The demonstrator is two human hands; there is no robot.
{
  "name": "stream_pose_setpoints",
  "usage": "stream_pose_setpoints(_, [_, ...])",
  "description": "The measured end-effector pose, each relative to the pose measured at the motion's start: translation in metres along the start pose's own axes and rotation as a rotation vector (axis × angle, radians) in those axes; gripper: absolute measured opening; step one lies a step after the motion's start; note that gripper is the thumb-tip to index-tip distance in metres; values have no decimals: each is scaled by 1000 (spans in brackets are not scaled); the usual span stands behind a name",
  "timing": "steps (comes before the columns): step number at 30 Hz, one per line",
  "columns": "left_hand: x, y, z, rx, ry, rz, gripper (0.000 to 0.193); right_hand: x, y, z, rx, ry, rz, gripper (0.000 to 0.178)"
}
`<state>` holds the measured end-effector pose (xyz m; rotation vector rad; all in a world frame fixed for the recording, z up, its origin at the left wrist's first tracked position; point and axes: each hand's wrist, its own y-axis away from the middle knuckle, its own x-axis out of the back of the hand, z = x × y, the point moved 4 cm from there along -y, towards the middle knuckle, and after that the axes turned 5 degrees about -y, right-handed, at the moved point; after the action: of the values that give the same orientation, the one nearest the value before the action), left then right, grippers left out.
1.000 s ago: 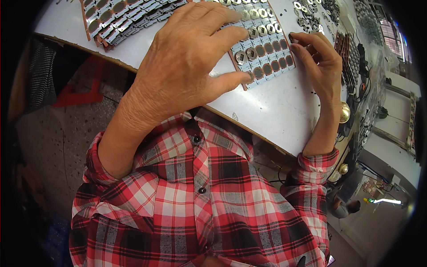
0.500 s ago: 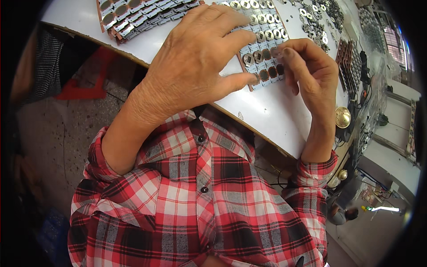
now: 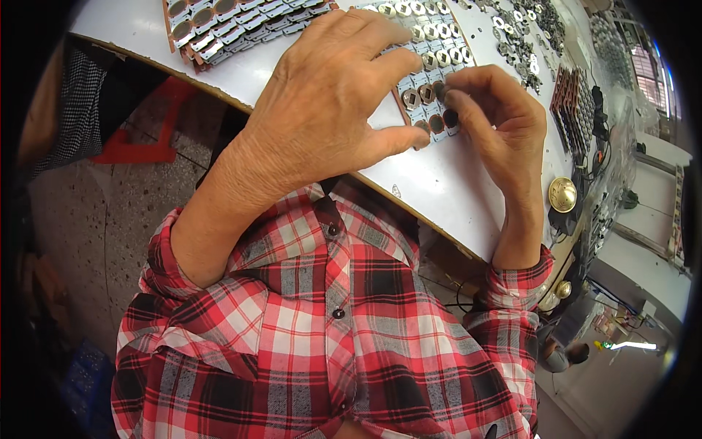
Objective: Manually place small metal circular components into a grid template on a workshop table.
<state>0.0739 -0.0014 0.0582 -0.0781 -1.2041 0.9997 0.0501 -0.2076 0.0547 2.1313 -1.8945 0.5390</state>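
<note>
Under my hands lies a flat panel (image 3: 417, 113) with rows of round places on a light blue base. Its far rows carry silver metal pieces (image 3: 441, 58) with diamond-shaped centres, while the nearest row shows dark round discs (image 3: 436, 124). My left hand (image 3: 322, 102) arches over the panel's left side, fingers apart; its thumb tip touches the near left corner. The thumb and forefinger of my right hand (image 3: 504, 113) come together in a pinch at the right end of the second row from the near edge. Whatever lies between those fingertips is hidden.
Stacked similar panels (image 3: 241, 29) sit at the back left. Loose small metal parts (image 3: 523, 33) are scattered at the back right, and another panel stack (image 3: 570, 110) stands right of my hand. A gold dome (image 3: 562, 194) is by the table's right edge. Someone works far right.
My right hand has shifted slightly left along the panel's second row, its fingertips still close together. My left hand has barely moved.
</note>
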Motion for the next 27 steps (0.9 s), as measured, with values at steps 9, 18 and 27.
stream_pose_setpoints(9, [-1,3,14,18,-111,104,74,-4,2,-5,-66,24,-1,16])
stream_pose_setpoints(18, [-1,2,15,-4,-97,108,73,0,-4,-3,31,84,-105,17])
stream_pose_setpoints(27, [-14,9,-1,68,-42,71,71,0,3,-5,23,38,-44,23])
